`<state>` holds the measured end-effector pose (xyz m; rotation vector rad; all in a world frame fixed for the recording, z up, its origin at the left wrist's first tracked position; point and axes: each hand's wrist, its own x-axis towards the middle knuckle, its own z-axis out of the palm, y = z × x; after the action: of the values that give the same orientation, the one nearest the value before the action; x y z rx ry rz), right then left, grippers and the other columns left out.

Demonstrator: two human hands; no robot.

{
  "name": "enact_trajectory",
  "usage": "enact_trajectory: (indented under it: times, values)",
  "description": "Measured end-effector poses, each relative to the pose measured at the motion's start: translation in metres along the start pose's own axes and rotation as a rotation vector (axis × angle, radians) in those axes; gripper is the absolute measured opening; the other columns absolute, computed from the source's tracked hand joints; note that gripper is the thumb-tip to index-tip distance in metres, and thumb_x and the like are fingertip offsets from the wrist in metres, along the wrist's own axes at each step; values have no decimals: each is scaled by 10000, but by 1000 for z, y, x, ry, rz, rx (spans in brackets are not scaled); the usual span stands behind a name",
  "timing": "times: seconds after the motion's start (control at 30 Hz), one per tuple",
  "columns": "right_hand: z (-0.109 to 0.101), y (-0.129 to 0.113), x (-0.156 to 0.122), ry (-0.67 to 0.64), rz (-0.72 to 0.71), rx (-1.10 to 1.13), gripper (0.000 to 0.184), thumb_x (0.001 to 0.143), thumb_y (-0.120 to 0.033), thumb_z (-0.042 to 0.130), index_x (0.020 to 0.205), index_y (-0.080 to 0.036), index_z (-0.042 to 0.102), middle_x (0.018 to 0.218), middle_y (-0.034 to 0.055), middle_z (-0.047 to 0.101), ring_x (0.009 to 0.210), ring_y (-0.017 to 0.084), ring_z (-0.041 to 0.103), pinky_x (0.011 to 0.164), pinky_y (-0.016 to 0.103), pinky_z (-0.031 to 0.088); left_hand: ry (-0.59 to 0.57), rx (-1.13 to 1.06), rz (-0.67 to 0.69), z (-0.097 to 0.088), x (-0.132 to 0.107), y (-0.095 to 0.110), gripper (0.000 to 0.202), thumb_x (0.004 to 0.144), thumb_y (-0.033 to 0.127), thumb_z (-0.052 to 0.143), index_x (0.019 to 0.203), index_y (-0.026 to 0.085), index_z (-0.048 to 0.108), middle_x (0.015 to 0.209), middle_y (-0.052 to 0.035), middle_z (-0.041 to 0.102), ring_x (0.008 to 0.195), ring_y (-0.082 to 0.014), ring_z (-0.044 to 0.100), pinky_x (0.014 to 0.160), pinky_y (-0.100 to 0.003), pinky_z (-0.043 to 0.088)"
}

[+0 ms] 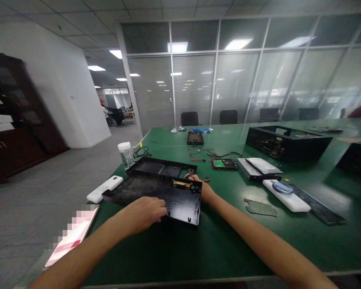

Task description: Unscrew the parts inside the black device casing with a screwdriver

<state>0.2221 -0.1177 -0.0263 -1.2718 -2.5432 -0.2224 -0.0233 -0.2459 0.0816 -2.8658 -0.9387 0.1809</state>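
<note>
Broadly, a green table (243, 257) fills the lower view, with a black case (289, 144) standing toward its far right. Next in size comes the black cover (150, 190), at the near middle of the table, between the two forearms, its inner face showing. Just beyond it sits a black tray (156, 166), partly hidden by the cover. Well to the right, a silver box (256, 167) lies near a dark strip (317, 204) and a white device (285, 195) with a round disc (282, 188) on top. Another white device (105, 188) lies left of the cover, near a clear jar (126, 155) with a white lid.

The left hand (150, 210) is curled at the cover's near edge; whether it pinches it, I cannot tell. The right hand (203, 186), fingers bent, is at the far right corner, partly hidden by the cover; its grip is unclear. Smaller still are a circuit board (224, 163), a flat scrap (260, 208) and a red cable (197, 159).
</note>
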Motion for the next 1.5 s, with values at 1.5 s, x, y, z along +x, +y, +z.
enact_trajectory:
  times: [1.5]
  values:
    - [8, 85, -56, 11, 435, 286, 118, 770, -203, 514, 774, -192, 631, 857, 43, 604, 824, 154, 549, 732, 227, 369, 469, -32, 331, 98, 130, -45, 179, 862, 136, 415, 782, 127, 574, 873, -80, 570, 878, -165, 489, 790, -291, 404]
